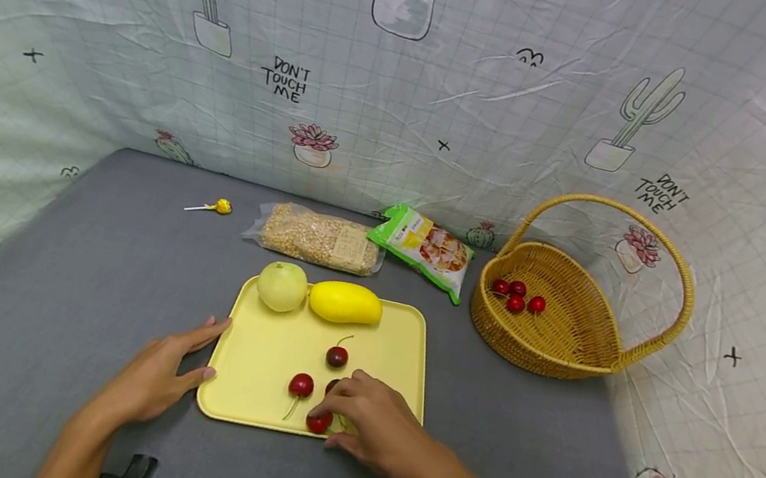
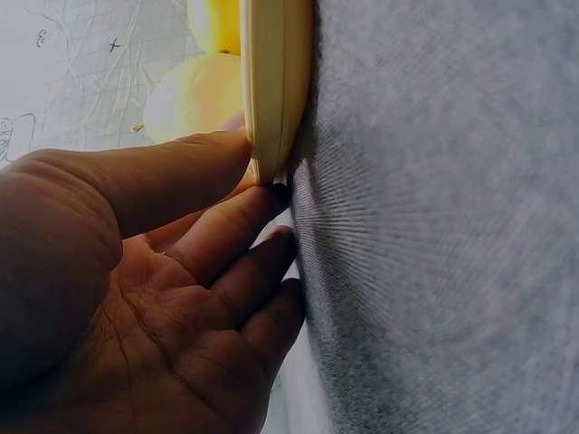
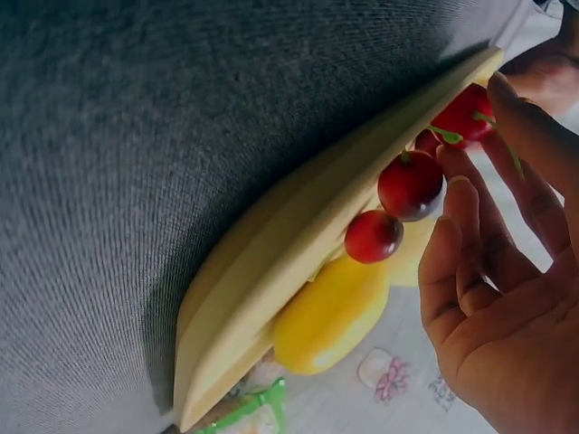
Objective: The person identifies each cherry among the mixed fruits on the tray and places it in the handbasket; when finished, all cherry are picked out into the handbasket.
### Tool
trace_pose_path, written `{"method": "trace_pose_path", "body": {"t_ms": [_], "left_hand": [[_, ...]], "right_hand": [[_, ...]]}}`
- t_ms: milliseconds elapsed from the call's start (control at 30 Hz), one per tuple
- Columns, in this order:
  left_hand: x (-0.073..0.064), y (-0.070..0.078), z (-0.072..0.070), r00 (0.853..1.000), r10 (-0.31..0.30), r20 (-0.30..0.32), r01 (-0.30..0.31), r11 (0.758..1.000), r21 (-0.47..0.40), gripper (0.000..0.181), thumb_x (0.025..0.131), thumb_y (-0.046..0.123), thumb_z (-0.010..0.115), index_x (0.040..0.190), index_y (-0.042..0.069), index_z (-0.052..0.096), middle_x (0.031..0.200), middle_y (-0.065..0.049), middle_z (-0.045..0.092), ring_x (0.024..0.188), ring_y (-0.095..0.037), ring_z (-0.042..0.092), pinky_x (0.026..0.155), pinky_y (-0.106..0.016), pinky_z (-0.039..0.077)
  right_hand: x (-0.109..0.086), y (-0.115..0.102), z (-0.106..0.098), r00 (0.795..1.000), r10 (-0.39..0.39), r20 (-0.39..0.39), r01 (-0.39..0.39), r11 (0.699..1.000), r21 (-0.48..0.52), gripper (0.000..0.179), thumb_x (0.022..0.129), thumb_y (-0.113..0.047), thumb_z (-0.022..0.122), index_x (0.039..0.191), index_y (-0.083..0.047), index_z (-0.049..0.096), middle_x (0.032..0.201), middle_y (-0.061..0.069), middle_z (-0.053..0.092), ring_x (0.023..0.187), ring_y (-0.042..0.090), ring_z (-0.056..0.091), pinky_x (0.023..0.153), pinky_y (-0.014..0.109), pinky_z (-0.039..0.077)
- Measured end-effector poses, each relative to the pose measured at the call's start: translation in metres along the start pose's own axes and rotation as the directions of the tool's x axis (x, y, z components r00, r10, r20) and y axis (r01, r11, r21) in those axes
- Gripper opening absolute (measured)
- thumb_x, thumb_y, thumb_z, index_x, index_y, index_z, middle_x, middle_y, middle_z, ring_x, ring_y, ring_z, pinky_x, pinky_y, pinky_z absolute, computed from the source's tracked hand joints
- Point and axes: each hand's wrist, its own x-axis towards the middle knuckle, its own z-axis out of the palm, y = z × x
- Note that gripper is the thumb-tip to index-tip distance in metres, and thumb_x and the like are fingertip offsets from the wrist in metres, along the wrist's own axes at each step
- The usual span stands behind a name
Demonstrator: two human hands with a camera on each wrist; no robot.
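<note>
A yellow tray (image 1: 257, 353) lies in front of me. My left hand (image 1: 159, 371) touches its left edge with thumb and fingertips; the left wrist view shows the thumb against the tray's rim (image 2: 267, 99). At the tray's front edge my right hand (image 1: 382, 425) pinches a red cherry (image 1: 318, 422) between thumb and forefinger. One dark cherry (image 1: 331, 385) is partly hidden by that hand. Another red cherry (image 1: 301, 385) lies to the left, and a dark one (image 1: 336, 357) farther back. In the right wrist view the pinched cherry (image 3: 463, 116) shows beside green stems.
On the tray's back side sit a pale green round fruit (image 1: 282, 287) and a yellow mango (image 1: 346, 303). Behind are a lollipop (image 1: 223, 206), a bag of grains (image 1: 315, 236) and a green packet (image 1: 427, 248). A wicker basket (image 1: 545, 359) with several cherries (image 1: 515, 303) stands right.
</note>
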Motion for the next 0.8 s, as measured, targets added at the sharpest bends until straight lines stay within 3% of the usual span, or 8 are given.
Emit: {"method": "trace_pose_path", "body": {"t_ms": [200,433,667,800], "left_hand": [[0.000,0.000,0.000,1.000,-0.002,0.002,0.002,1.000,0.003,0.076,0.097,0.011,0.076,0.165,0.014,0.042,0.164,-0.030,0.040,0.150,-0.053,0.042,0.111,-0.074,0.042],[0.000,0.000,-0.001,1.000,-0.012,0.007,0.012,1.000,-0.007,0.076,0.098,0.009,0.075,0.165,0.013,0.041,0.165,-0.030,0.039,0.151,-0.052,0.040,0.113,-0.074,0.040],[0.000,0.000,0.000,1.000,-0.003,-0.004,0.003,1.000,0.000,0.075,0.097,0.010,0.076,0.165,0.013,0.043,0.163,-0.030,0.041,0.150,-0.053,0.042,0.112,-0.074,0.042],[0.000,0.000,0.000,1.000,-0.002,-0.006,0.002,1.000,-0.001,0.075,0.097,0.010,0.076,0.164,0.012,0.043,0.163,-0.030,0.041,0.150,-0.052,0.042,0.112,-0.074,0.042]], "right_hand": [[0.003,0.000,0.004,1.000,-0.019,-0.020,0.018,0.997,-0.069,0.028,0.084,-0.031,0.092,0.111,-0.028,0.082,0.111,-0.013,0.074,0.098,0.006,0.058,0.083,0.015,0.050],[0.003,0.002,0.002,0.997,-0.018,-0.074,0.015,0.999,-0.046,0.025,0.085,-0.031,0.092,0.107,-0.028,0.081,0.108,-0.013,0.075,0.096,0.006,0.058,0.081,0.015,0.050],[0.001,0.007,-0.014,0.976,0.000,-0.219,0.016,0.997,0.071,0.030,0.082,-0.026,0.094,0.109,-0.026,0.082,0.104,-0.011,0.075,0.092,0.007,0.055,0.076,0.018,0.049],[0.000,0.013,-0.023,0.954,-0.001,-0.301,0.023,0.997,0.071,0.033,0.078,-0.024,0.096,0.108,-0.025,0.082,0.102,-0.010,0.075,0.091,0.007,0.054,0.075,0.019,0.049]]}}
